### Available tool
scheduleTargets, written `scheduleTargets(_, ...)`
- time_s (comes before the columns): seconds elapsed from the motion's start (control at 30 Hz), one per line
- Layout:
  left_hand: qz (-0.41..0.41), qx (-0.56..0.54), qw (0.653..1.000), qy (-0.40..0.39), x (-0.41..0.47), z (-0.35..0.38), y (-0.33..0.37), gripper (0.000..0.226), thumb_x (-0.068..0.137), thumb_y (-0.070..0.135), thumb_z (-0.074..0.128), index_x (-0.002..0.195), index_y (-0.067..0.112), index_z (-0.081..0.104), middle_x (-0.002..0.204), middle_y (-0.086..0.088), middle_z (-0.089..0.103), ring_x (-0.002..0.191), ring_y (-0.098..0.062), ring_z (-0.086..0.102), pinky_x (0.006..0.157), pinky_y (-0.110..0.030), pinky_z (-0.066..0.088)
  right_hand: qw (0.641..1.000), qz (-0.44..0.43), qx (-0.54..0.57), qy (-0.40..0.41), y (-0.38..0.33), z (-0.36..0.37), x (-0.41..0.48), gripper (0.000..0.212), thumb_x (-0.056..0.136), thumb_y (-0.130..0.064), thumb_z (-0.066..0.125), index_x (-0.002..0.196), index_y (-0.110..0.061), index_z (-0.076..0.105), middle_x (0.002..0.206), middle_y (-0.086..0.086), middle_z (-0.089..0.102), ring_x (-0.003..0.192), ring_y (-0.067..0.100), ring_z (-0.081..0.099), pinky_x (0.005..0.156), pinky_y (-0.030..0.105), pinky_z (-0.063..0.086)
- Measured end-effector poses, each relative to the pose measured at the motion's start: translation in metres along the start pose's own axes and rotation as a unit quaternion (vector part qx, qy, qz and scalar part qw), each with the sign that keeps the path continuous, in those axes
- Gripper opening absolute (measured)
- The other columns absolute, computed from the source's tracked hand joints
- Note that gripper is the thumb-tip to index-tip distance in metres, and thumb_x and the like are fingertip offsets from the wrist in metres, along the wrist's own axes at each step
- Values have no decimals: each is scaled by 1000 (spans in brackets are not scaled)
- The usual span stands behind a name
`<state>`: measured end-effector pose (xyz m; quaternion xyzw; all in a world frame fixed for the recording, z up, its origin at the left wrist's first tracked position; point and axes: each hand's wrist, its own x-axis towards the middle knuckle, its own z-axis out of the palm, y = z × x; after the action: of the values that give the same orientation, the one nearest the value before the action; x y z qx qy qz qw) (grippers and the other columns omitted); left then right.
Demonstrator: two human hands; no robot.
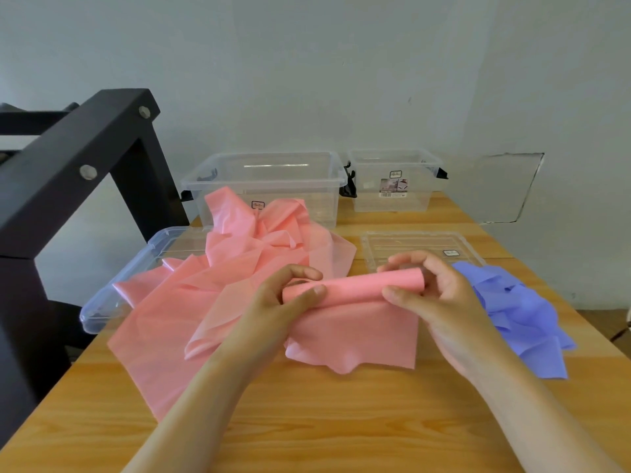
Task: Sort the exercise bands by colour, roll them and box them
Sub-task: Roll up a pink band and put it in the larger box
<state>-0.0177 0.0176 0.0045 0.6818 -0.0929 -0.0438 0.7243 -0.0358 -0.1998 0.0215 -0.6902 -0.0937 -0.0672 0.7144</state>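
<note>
Head view, pink roll [355,285], well inside table [341,421] edges

the table [341,414] is light wood with smooth grain lines. the pink bands [259,268] and blue bands [522,312] look thin, rubbery and a bit shiny. the two boxes [269,186] are clear shiny plastic. the frame [68,158] is matt black.

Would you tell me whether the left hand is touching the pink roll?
Touching: the head view shows the left hand pinching the left end of the pink roll.
</note>
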Motion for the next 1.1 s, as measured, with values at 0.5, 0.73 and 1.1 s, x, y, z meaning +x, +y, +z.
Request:
scheduleTargets(0.5,18,-80,996,-18,1,-4,-2,25,74,10,77,92,22,65,97,-8,62,85,-22,60,63,-28,54,997,76,4,-2,10,-1,3,16,76,-22,79,90,-26,72,98,-2,74,93,17,65,82,32,46)
scheduleTargets(0.73,-12,-17,1000,-12,2,-5,-4,14,81,34,73,87,24,65,82,1,60,74,-21,58,62,-31,45,999,30,-7,13,9,0,2,28,78,-1,74,80,-29,70,101,0,73,99,19,67,85,36,52)
scheduleTargets(1.1,-27,-120,991,51,-6,4,1,13,88,7,62,101,7,59,100,-11,60,78,-19,69,67,-19,56,998,25,36,41,10,9,0,26,82,7,68,98,-13,66,89,1,71,85,13,70,82,27,57)
